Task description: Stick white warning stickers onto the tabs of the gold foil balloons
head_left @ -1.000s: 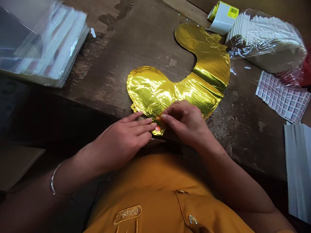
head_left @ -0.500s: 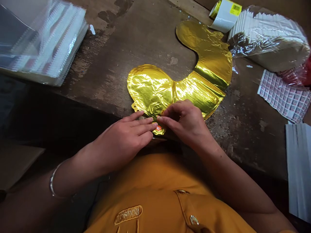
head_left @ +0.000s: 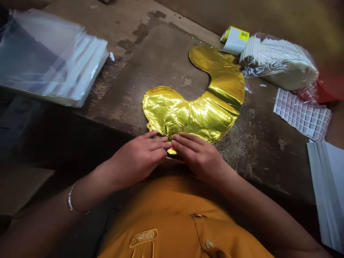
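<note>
A shiny gold foil balloon point(head_left: 209, 118), flat and curved like a hook, lies on the dark worn table point(head_left: 166, 53). Its narrow tail reaches the near edge, where a small red sticker point(head_left: 173, 147) shows partly under my fingers. My left hand point(head_left: 138, 154) rests flat on the tail from the left, fingers stretched out. From the other side, my right hand point(head_left: 202, 156) lies with extended fingers pressed on the foil at the sticker. The fingertips of both hands nearly meet there and hide part of the tail.
Clear plastic sleeves point(head_left: 67, 71) are stacked at the left. A roll with a white label point(head_left: 235, 40) stands at the back, beside a clear bag of white sticks point(head_left: 276, 59). Toward the right lie a sheet of small printed stickers point(head_left: 303, 114) and white paper strips point(head_left: 324, 193).
My right hand has gone from a pinch at the balloon's tail to fingers laid flat over the sticker. My left hand stays on the foil. The camera view has shifted.
</note>
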`<state>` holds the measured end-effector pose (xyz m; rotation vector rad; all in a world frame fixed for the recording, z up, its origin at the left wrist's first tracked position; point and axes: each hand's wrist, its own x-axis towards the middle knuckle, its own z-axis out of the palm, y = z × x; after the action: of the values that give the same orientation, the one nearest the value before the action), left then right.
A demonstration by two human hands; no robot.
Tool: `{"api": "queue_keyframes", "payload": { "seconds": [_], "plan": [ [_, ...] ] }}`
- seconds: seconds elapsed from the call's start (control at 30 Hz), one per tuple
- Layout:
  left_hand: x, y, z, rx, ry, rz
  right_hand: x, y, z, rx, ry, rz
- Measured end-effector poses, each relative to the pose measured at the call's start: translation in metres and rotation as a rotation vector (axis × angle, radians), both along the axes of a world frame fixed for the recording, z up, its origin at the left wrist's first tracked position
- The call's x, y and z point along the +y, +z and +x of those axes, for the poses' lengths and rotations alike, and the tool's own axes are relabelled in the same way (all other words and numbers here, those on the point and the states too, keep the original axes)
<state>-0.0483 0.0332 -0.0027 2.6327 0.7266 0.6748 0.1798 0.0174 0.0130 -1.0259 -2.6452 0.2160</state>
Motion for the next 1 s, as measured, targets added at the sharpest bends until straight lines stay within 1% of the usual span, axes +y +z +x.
{"api": "queue_keyframes", "payload": {
  "seconds": [0.07,0.13,0.23,0.3,0.33,0.4,0.47,0.57,0.6,0.63,0.7,0.77,0.83,0.9,0.93,1.0],
  "plan": [
    [0.000,0.002,-0.001,-0.033,0.018,-0.027,0.003,-0.005,0.000,0.085,-0.047,-0.005],
    [-0.001,0.004,-0.004,-0.069,0.064,-0.041,0.009,-0.006,-0.001,0.187,-0.165,-0.063],
    [-0.002,0.010,-0.006,-0.089,0.141,-0.050,0.021,0.002,-0.003,0.308,-0.389,-0.244],
    [-0.003,0.016,-0.005,-0.066,0.178,-0.046,0.028,0.007,-0.004,0.374,-0.492,-0.391],
    [-0.003,0.019,-0.004,-0.051,0.186,-0.030,0.031,0.009,-0.005,0.413,-0.522,-0.456],
    [-0.002,0.025,0.000,-0.024,0.145,0.026,0.038,0.011,-0.004,0.490,-0.557,-0.558],
    [0.000,0.027,0.006,0.018,0.038,0.052,0.044,0.011,-0.003,0.531,-0.571,-0.620],
    [0.010,0.024,0.016,0.112,-0.109,0.008,0.050,0.013,-0.001,0.493,-0.563,-0.690],
    [0.013,0.021,0.018,0.142,-0.129,-0.012,0.050,0.014,0.000,0.477,-0.546,-0.681],
    [0.017,0.019,0.020,0.163,-0.142,-0.032,0.049,0.015,0.001,0.461,-0.517,-0.638],
    [0.022,0.015,0.023,0.184,-0.147,-0.067,0.044,0.014,0.004,0.394,-0.421,-0.452],
    [0.024,0.013,0.023,0.192,-0.135,-0.092,0.034,0.011,0.007,0.267,-0.319,-0.249],
    [0.023,0.012,0.022,0.197,-0.120,-0.102,0.024,0.006,0.010,0.154,-0.277,-0.140],
    [0.021,0.011,0.021,0.183,-0.118,-0.109,0.022,0.005,0.015,0.144,-0.314,-0.122],
    [0.020,0.010,0.020,0.170,-0.120,-0.113,0.027,0.006,0.018,0.173,-0.353,-0.139],
    [0.019,0.007,0.020,0.138,-0.126,-0.109,0.052,0.014,0.030,0.238,-0.485,-0.196]
  ]
}}
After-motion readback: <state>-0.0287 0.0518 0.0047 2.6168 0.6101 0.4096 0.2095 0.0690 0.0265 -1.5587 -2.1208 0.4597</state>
